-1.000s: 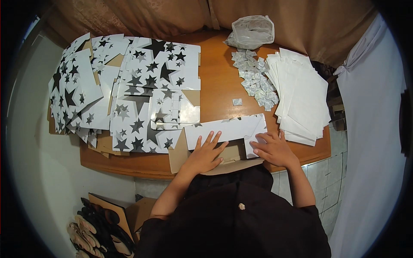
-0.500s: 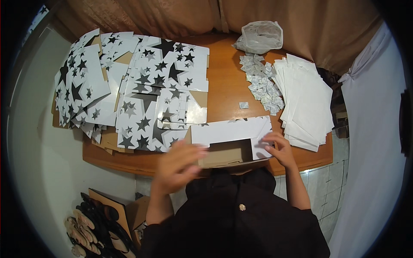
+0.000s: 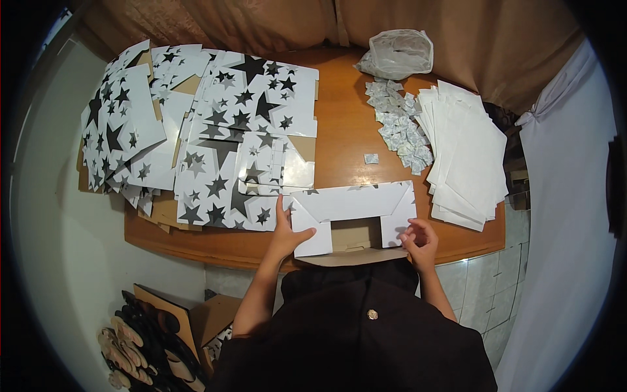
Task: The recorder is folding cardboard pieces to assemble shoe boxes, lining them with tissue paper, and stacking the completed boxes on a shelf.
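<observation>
Partly folded white cardboard box (image 3: pixel 356 202) at the near edge of the brown wooden worktop (image 3: pixel 343 98), end flaps (image 3: pixel 313 239) turned inward, tan interior (image 3: pixel 356 236) showing. At its left end, left hand (image 3: pixel 286 235) with grip spread, thumb over the flap. At its right end, right hand (image 3: pixel 422 244) with fingers curled; unclear whether pinching anything. To the left, overlapping star-printed white cardboard sheets (image 3: pixel 261 108); beyond, small silvery square packets (image 3: pixel 400 130); to the right, fanned white paper sheets (image 3: pixel 465 150).
</observation>
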`<state>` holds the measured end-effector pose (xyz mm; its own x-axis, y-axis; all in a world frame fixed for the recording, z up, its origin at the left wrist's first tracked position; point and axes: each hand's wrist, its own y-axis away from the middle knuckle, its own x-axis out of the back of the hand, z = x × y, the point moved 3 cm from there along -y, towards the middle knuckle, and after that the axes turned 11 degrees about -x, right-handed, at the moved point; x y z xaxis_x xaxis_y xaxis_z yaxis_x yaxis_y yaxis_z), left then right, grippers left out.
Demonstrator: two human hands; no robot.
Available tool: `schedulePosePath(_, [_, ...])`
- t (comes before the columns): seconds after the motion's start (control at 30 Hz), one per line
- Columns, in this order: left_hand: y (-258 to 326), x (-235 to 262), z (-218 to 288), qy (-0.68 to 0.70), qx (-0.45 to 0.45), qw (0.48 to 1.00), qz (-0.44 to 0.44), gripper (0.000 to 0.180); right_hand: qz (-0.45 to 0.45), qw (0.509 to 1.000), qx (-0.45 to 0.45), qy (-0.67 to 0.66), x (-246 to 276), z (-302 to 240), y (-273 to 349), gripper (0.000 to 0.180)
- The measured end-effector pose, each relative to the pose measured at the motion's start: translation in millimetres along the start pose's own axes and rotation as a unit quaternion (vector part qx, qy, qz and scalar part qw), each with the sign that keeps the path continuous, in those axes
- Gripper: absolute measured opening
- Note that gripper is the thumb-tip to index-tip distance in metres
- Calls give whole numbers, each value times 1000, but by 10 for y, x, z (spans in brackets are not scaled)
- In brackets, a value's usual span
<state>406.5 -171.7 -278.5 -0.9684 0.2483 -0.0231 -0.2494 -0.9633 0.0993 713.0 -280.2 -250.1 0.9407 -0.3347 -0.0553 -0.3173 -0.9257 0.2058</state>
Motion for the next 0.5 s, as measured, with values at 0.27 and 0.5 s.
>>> schedulePosePath(0.27, [-12,22,43,-105,-37,993,-37,108,14,976,190,103,-16,-77,41,48])
schedulePosePath(0.5, [197,151,174,-48,-118,989,79,67,127,911,350,180,-154,146,50,40])
